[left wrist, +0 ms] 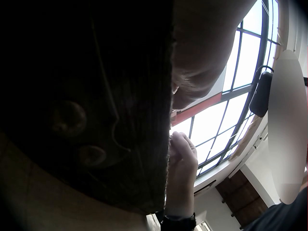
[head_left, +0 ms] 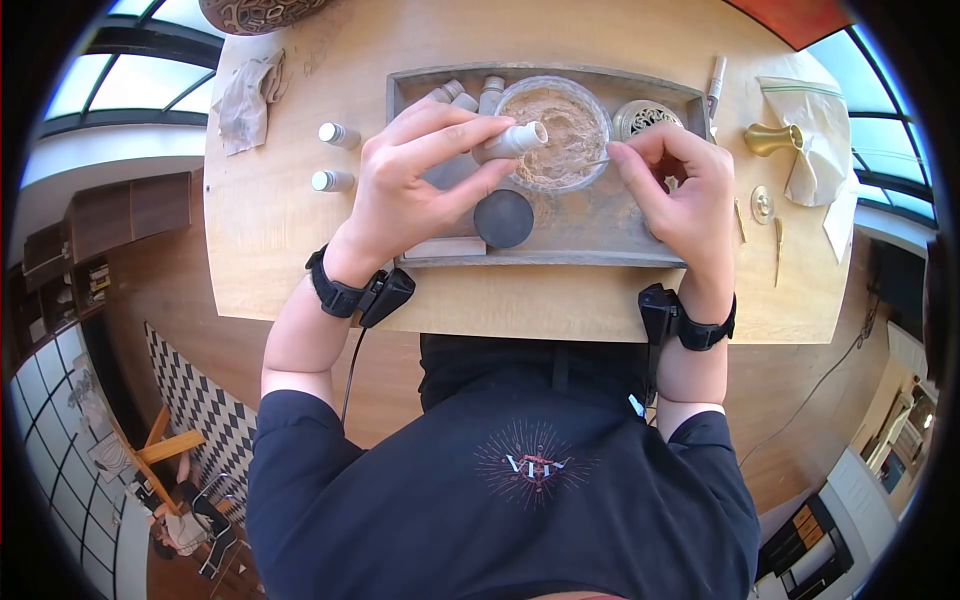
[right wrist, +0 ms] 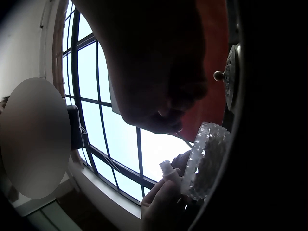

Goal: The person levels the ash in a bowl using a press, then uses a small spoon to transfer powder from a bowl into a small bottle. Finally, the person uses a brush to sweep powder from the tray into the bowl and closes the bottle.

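Note:
In the head view my left hand [head_left: 405, 180] grips a small white bottle [head_left: 510, 143] between thumb and fingers. The bottle lies tilted, its uncapped mouth toward a clear glass bowl [head_left: 552, 82] of pale brown powder. My right hand [head_left: 690, 180] pinches a thin, light stick-like tool [head_left: 597, 161] whose end reaches over the bowl's right side. Seen from the right wrist, the bottle [right wrist: 169, 174] is close beside the bowl's ridged wall [right wrist: 193, 166], and the tool [right wrist: 185, 140] slants down from the fingertips. The left wrist view is mostly dark.
A grey wooden tray [head_left: 600, 225] bears the bowl, a dark round disc [head_left: 503, 219], several more bottles and an openwork metal lid [head_left: 645, 118]. Two white-capped bottles [head_left: 333, 181] stand left of it. On the right are a brass vase [head_left: 770, 140], a plastic bag [head_left: 815, 165] and slim brass tools [head_left: 779, 250].

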A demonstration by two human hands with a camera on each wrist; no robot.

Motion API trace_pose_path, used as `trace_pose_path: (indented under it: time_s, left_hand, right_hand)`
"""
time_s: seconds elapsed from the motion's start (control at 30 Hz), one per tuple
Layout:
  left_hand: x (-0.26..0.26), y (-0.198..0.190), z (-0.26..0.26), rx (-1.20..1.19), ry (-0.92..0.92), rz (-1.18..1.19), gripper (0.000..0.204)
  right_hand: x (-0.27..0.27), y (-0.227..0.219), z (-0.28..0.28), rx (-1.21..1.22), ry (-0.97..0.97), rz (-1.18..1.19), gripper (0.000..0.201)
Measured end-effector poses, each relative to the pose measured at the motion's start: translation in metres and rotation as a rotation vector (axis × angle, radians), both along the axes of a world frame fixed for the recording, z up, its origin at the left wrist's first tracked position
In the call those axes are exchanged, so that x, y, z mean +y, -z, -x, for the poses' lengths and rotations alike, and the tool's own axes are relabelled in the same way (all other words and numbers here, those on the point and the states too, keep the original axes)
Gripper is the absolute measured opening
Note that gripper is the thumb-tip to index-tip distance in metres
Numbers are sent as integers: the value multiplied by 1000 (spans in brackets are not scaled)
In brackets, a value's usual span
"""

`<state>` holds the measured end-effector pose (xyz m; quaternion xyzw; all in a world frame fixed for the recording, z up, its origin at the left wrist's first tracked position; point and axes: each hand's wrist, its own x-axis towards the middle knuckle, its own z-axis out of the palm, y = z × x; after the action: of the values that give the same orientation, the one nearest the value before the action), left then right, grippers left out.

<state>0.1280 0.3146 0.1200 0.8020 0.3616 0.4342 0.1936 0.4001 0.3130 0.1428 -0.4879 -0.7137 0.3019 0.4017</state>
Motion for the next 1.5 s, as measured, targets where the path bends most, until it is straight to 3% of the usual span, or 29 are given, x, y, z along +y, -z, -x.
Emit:
trace_pose_path:
  time_s: [0.13, 0.33, 0.57, 0.77, 0.87, 0.97, 1.07, 1.17, 1.27, 1.5]
  left_hand:
    - [0, -1, 0, 9, 1, 2, 38]
    - [0, 2, -1, -20, -16, 8, 37]
    - [1, 2, -2, -39, -21, -2, 37]
    - [0, 1, 0, 0, 13, -13, 39]
    - [-1, 1, 0, 10, 2, -6, 39]
    - [1, 1, 0, 1, 8, -24, 38]
    - [1, 1, 1, 2, 3, -26, 38]
    - [1, 1, 0, -4, 5, -24, 38]
    - [0, 1, 0, -3, 0, -13, 38]
    - [0, 0, -1, 1, -7, -5, 38]
  right_hand:
    - [1, 6, 0, 50, 28, 109, 18]
    - [4, 3, -1, 410, 178, 277, 20]
    - [4, -5, 2, 612, 190, 305, 18]
    - [-4, -9, 17, 505, 149, 234, 15]
    - [-4, 2, 17, 293, -30, -93, 13]
    - [-3, 6, 15, 396, -27, -229, 11]
    - [-4, 4, 9, 438, 115, -140, 11]
    - [-4, 2, 6, 296, 115, -52, 9]
    - [1, 8, 4, 50, 29, -35, 9]
    - [-1, 5, 9, -19, -32, 29, 11]
